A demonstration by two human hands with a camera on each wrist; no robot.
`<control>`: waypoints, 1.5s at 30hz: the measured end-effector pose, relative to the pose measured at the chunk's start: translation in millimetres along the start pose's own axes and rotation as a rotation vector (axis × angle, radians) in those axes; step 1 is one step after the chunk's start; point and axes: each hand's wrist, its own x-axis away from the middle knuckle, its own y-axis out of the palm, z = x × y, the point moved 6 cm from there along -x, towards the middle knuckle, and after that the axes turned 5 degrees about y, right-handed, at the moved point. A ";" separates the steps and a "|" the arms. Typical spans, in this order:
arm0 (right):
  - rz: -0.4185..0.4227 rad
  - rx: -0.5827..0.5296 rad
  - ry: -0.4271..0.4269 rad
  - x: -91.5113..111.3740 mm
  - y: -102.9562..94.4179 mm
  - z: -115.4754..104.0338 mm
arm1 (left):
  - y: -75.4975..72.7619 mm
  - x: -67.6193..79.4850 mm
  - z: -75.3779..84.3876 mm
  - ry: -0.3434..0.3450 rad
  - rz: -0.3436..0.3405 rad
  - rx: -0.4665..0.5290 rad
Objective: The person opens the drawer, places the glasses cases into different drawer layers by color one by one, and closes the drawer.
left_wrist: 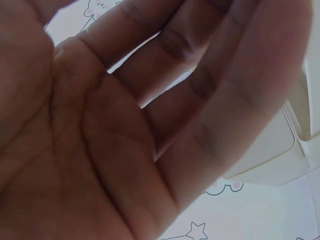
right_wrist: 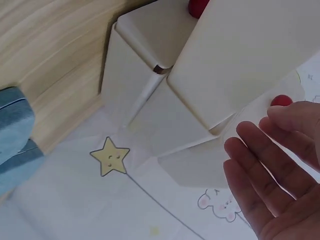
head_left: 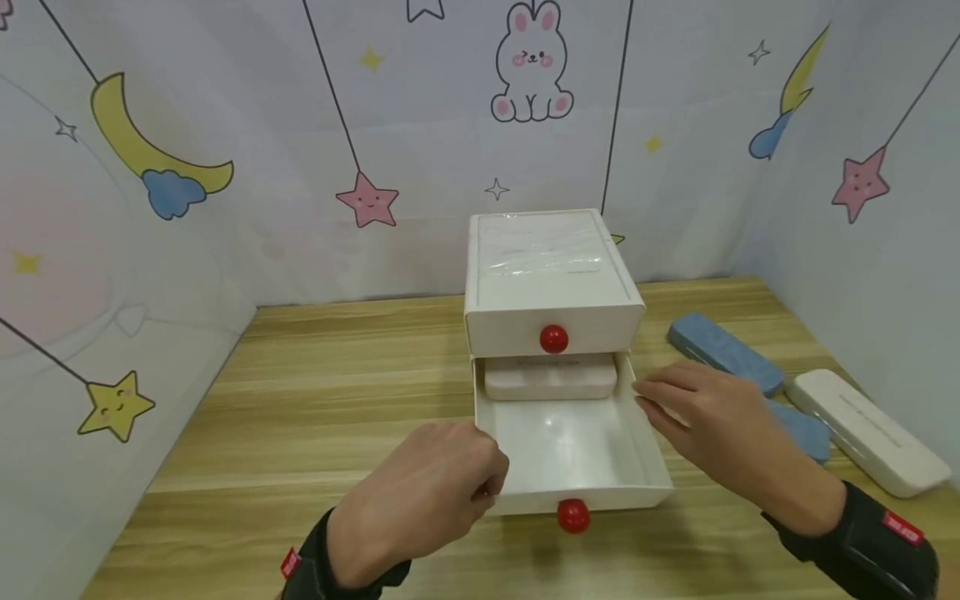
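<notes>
Open drawer (head_left: 577,446), white, one: drawn toward the viewer from a white drawer unit (head_left: 555,254) on the wood-grain tabletop (head_left: 352,375).

Wristbands (head_left: 862,542), black, two, one per wrist, red tags.

Left hand (head_left: 427,492): grip loosely bent, slight gaps between fingers; covers the drawer's near left corner; contact with the wall cannot be told.

Right hand (head_left: 720,417): grip spread in a loose curve, fingertips just beside the drawer's right wall; hand and wrist partly mask the nearer blue case.

Knobs, red, three: one on the open drawer (head_left: 573,517), one on the top tier (head_left: 553,339), one low on the unit (right_wrist: 198,7), seen in the right wrist view.

White case (head_left: 870,429), one, right of the unit, lettering too small to read.

Blue cases (head_left: 723,354), two, between unit and white case.

Pale case (head_left: 551,379), one, lying crosswise at the drawer's back, its rear beneath the top tier.

Clear film (head_left: 540,254), on the unit's top.

Backdrop (head_left: 435,258), printed: one rabbit, two moons, several stars.
</notes>
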 end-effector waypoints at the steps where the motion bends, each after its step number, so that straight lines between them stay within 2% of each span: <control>1: 0.010 0.002 0.010 2.2 -1.5 2.0 | 0.0 0.1 0.0 0.001 0.001 0.000; 5: 0.067 0.030 0.049 11.3 -8.8 11.5 | 0.4 0.6 0.0 0.001 0.003 0.003; 10: 0.070 0.059 0.118 24.4 -16.8 29.4 | 0.8 0.9 0.1 -0.003 0.001 0.002; 17: -0.014 0.150 0.173 47.0 -19.8 63.0 | 0.8 1.6 0.2 -0.004 0.002 0.005; 22: -0.093 0.205 0.272 62.0 -19.1 89.1 | 0.6 3.1 -0.4 -0.009 0.009 0.015; 33: -0.198 0.235 0.451 86.9 -19.1 124.3 | 0.0 3.6 -0.6 -0.013 0.016 0.035; 38: -0.223 0.252 0.500 100.9 -20.7 145.1 | 0.0 3.2 0.1 -0.011 0.013 0.026; 45: -0.387 0.266 0.630 128.6 -16.3 178.3 | 0.9 1.4 0.9 -0.008 0.002 0.019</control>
